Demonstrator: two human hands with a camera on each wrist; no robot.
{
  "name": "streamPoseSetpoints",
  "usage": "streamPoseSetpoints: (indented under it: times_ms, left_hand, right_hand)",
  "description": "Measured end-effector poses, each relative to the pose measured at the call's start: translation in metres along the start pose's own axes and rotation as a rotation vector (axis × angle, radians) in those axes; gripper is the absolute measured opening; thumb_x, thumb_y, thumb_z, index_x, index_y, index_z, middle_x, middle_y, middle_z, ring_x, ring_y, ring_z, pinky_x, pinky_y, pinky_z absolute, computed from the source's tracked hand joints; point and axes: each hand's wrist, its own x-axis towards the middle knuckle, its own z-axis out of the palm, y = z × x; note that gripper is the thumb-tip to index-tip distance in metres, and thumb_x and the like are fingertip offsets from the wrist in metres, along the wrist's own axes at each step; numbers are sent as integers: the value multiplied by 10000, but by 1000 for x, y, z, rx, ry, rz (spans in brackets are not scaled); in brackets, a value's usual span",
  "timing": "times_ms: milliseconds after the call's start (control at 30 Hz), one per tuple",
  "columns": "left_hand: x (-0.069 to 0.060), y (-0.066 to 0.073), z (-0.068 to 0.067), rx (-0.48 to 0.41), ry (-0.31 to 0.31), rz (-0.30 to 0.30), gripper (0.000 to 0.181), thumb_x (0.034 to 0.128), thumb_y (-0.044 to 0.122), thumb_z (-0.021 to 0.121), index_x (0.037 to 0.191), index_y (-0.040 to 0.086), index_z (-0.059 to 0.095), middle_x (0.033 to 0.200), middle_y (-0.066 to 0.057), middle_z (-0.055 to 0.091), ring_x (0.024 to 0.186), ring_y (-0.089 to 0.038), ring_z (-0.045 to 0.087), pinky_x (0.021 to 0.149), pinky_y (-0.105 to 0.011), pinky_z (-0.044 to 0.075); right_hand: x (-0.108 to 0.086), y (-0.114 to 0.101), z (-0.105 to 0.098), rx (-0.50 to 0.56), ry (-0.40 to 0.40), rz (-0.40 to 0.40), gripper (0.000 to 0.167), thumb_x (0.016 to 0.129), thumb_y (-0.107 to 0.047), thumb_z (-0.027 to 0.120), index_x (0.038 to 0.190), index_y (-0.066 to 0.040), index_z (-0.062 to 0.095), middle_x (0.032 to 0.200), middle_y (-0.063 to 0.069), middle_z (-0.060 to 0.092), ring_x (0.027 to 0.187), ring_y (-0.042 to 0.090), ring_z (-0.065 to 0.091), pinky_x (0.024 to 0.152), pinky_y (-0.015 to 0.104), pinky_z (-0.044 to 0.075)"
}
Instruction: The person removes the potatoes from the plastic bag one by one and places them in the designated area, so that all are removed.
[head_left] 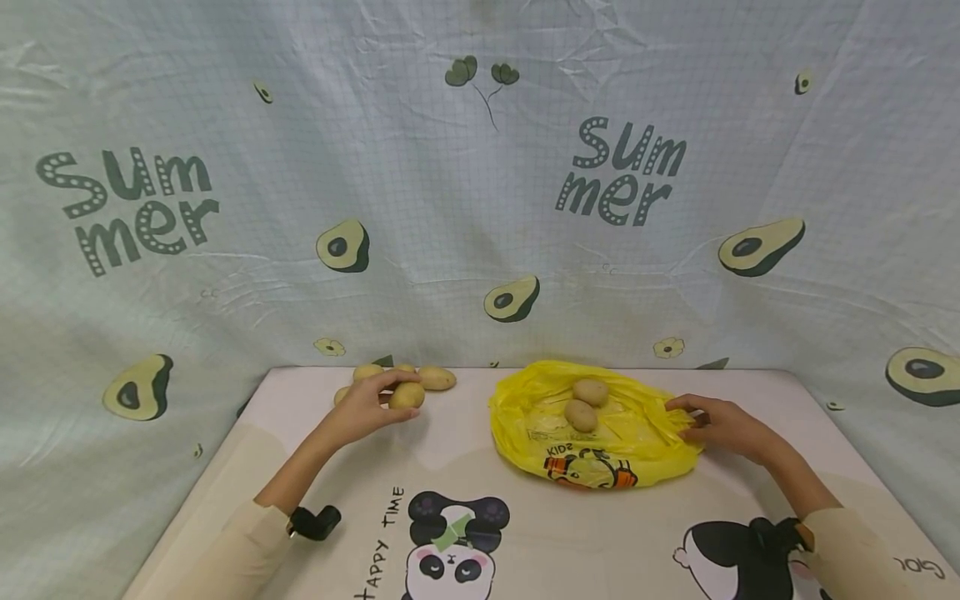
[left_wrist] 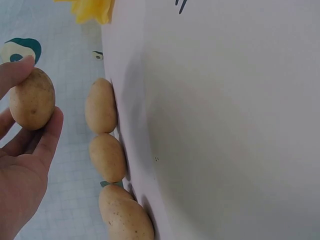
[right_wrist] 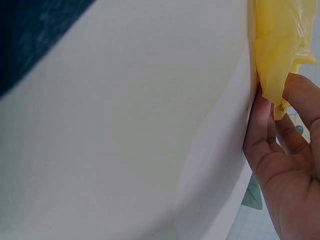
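A printed curtain (head_left: 420, 167) fills the upper frame; the pale bench (head_left: 592, 533) spans the lower. Right of centre lies a yellow bag (head_left: 645, 425), its edge pinched in the grip of the right hand (head_left: 727, 427). Left of centre, the left hand (head_left: 363, 408) has its grip clamped on one potato (head_left: 407, 395); two other potatoes (head_left: 581, 416) rest on the bag. Loading seems the step; next likely calls for carrying rightward.

a lane of tabletop (head_left: 461, 433) opens at three o'clock from the left hand (head_left: 372, 404), reaching the yellow bag (head_left: 633, 427); loose potatoes (head_left: 437, 378) hem that hand from ten to two o'clock, while the right hand (head_left: 722, 427) blocks the bag's three o'clock rim.
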Motion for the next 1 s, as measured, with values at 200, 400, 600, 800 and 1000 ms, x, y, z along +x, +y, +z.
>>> streamPoseSetpoints:
  times_ms: [200,400,600,800,1000]
  left_hand:
    - [-1,-7,-1,-2,12,-11,516,854,140,834,1307,-13,639,1336,-189,611,1155,-315,619,975,-441,532]
    - [-2,-9,-1,3,15,-19,511,846,128,839,1300,-9,645,1325,-183,616,1150,-312,618,977,-446,531]
    - [-2,-10,-3,17,9,-21,514,840,96,836,1304,-10,640,1332,-179,611,1175,-328,605,981,-450,529]
    - [-2,-15,-7,44,21,0,501,825,46,837,1289,-2,654,1293,-173,624,1178,-327,580,974,-463,532]
    - [-4,-19,-10,81,10,-11,503,806,26,848,1277,18,670,1257,-167,592,1171,-342,549,972,-502,527]
  right_hand:
    - [0,1,0,-5,2,-3,461,918,-115,740,1351,-57,594,1369,283,550,1121,391,611,886,471,571]
    - [0,0,0,-6,2,7,462,920,-117,738,1355,-57,593,1375,283,548,1117,382,611,887,469,570]
    - [0,-1,0,-2,-2,15,467,921,-123,738,1359,-57,589,1384,285,540,1120,382,608,888,466,570]
    - [0,-1,1,12,-6,15,467,921,-122,735,1359,-54,587,1403,291,524,1138,400,602,890,466,569]
    - [0,-1,0,-10,-4,25,463,924,-128,734,1358,-60,588,1405,288,525,1135,401,601,895,469,569]
